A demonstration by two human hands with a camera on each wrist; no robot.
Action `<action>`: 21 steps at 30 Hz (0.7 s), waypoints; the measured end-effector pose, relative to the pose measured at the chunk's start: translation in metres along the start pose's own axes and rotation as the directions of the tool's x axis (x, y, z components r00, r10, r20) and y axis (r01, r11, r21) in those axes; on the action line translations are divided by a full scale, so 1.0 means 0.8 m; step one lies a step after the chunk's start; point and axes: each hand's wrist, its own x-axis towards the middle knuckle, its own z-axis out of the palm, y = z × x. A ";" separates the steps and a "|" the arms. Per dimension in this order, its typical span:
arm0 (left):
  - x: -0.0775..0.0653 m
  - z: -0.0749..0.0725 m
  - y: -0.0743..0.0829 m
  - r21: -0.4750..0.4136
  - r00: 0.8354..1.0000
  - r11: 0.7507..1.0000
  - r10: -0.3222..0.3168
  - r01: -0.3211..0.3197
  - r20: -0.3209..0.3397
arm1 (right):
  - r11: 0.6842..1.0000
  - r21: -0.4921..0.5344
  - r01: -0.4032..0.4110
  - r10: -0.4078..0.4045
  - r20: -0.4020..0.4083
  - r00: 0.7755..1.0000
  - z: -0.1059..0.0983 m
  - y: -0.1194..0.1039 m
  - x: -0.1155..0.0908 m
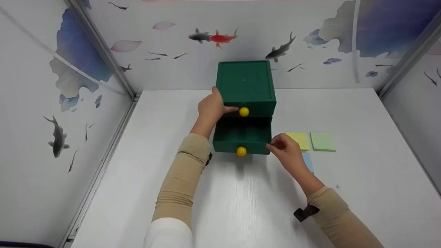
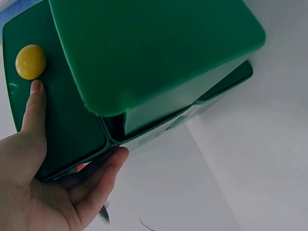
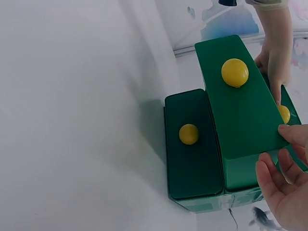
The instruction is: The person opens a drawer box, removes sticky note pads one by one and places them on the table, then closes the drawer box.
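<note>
The person wears a tan left sleeve (image 1: 175, 189) with lots of little wrinkles going round it; a thick tan cuff (image 1: 195, 144) sits at its wrist end; a small black piece (image 1: 208, 159) peeks out beside that, mostly hidden; higher up there is a plain white sleeve (image 1: 168, 235) with a round edge. The right sleeve (image 1: 351, 227) is tan too, with a fat end and soft folds; a chunky black block (image 1: 301, 215) sticks out from it near the wrist; the left hand (image 1: 211, 106) and the right hand (image 1: 289, 152) are bare.
</note>
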 end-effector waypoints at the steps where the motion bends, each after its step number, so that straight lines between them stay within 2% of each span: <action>1: 0.000 0.000 0.000 0.001 1.000 1.000 -0.001 0.001 0.001 | 1.000 0.001 0.000 0.000 -0.004 1.000 0.000 0.001 0.002; 13: 0.002 -0.005 0.002 0.032 1.000 0.999 -0.015 0.014 0.024 | 0.999 0.004 -0.045 0.045 -0.072 0.996 0.004 0.008 0.035; 21: 0.003 -0.002 0.000 0.015 0.999 1.000 -0.017 0.016 0.028 | 0.999 0.020 -0.044 0.046 -0.144 0.989 0.010 0.014 0.050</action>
